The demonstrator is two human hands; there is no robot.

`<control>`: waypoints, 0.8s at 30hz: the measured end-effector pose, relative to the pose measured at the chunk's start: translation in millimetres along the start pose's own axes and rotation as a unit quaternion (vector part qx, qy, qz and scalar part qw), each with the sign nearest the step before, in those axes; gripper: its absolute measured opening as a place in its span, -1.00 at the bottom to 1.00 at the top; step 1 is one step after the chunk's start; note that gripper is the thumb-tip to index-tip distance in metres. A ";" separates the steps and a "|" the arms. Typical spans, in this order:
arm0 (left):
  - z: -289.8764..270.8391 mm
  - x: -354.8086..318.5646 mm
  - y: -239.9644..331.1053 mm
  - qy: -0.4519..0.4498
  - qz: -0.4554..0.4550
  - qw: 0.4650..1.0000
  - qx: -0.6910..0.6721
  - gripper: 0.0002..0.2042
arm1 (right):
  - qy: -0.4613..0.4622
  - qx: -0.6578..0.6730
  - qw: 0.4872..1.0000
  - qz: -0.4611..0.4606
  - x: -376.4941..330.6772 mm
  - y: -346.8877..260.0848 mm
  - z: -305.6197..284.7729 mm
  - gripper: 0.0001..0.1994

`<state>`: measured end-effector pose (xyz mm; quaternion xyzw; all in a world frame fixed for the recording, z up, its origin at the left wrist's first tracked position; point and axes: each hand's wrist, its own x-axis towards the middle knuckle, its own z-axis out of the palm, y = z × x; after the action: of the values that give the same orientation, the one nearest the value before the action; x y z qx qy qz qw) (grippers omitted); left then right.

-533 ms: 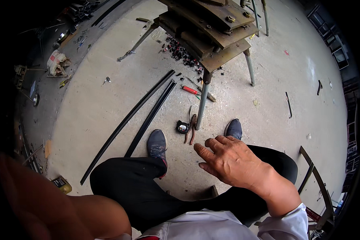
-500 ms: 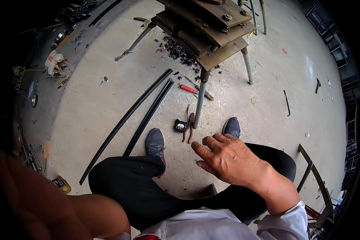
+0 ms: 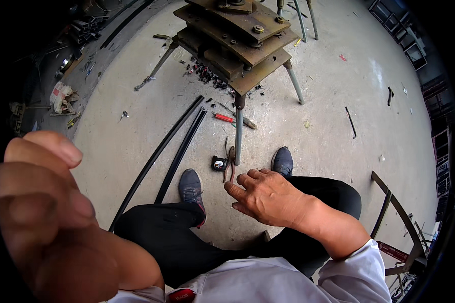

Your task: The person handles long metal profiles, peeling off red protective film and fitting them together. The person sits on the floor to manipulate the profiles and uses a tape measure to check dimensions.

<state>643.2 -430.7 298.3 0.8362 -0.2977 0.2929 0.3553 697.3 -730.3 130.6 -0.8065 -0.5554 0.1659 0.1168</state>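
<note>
My left hand [image 3: 50, 202] is raised at the left, large and close, its fingers curled in toward the palm; I see nothing in its grip. Over my right thigh, my right hand [image 3: 265, 197] hangs palm down with loosely bent fingers, holding nothing. Just beyond its fingertips on the floor lie pliers [image 3: 231, 162] with reddish handles, beside a black tape measure [image 3: 219, 163]. A tool with a red handle [image 3: 224, 117] lies farther off.
A stand of stacked rusty metal plates [image 3: 260, 68] rises ahead on grey legs. Two long black strips [image 3: 183, 154] lie by my left shoe [image 3: 191, 187]. Dark scraps [image 3: 207, 76] litter the floor under the stand. A curved metal frame [image 3: 402, 212] stands at the right.
My left hand has risen from the lower left, and its curled fingers now show. My right hand keeps its loose pose. The view has shifted slightly, moving the stand leftward.
</note>
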 end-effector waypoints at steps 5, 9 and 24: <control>55.1 -14.0 -19.0 0.100 -0.113 0.987 0.054 -0.78 | -0.006 0.001 1.000 0.002 -0.9 -1.9 3.6 -0.56; 76.5 -21.3 -42.2 -0.128 -0.280 0.950 0.057 -0.70 | -0.010 0.001 1.000 0.001 -3.2 -2.6 2.9 -0.57; 139.1 -52.9 -28.5 -0.416 -0.231 0.880 0.025 -0.61 | 0.032 -0.017 0.999 -0.001 -10.9 2.3 8.4 -0.67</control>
<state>667.5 -506.1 169.2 0.9346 -0.2094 -0.1644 0.2357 692.4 -741.2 123.6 -0.8128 -0.5546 0.1310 0.1209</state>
